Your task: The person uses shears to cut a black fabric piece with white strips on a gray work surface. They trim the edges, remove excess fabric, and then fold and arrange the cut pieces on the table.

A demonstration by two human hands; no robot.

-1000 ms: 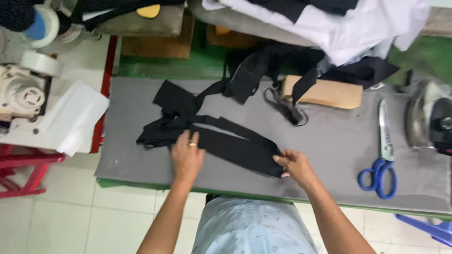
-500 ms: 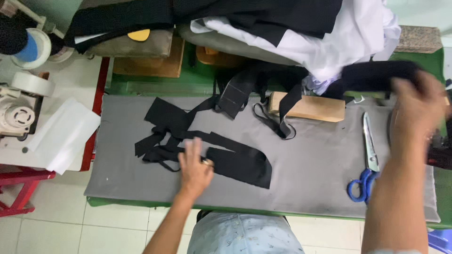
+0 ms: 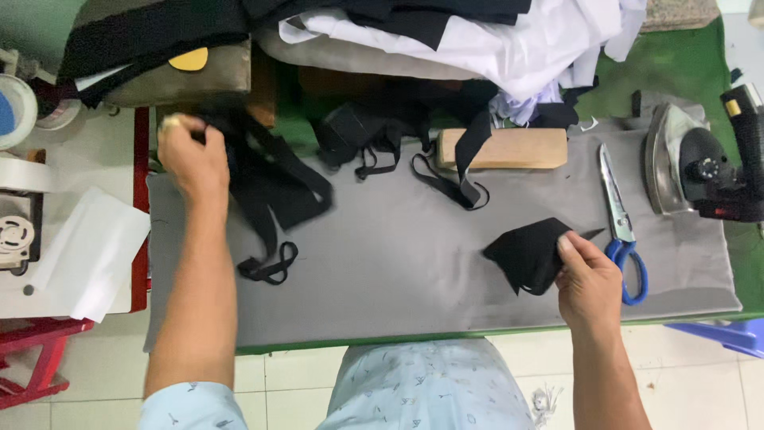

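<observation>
Head camera, looking down on a grey padded worktable (image 3: 398, 287): the person's left hand (image 3: 189, 155), at the upper left of the frame, was closed around a bundle of black straps (image 3: 270, 191) and held it raised at the table's far left edge, with loose loops trailing down onto the grey surface. The right hand (image 3: 589, 279), at the lower right, gripped a small folded piece of black fabric (image 3: 527, 253) between thumb and fingers, the piece resting on the table just left of the hand. Blue-handled scissors (image 3: 622, 227) lay just right of that hand, blades pointing toward the top of the frame. A wooden block (image 3: 509, 148) sat at centre top with further black straps (image 3: 446, 171) draped over its left end. An iron (image 3: 684, 163) stood at the right edge. White and black garments (image 3: 509, 36) were heaped along the top, beyond the table. White paper (image 3: 87, 251) lay off the table's left side, beside rolls of tape (image 3: 16, 111) at the far left.
</observation>
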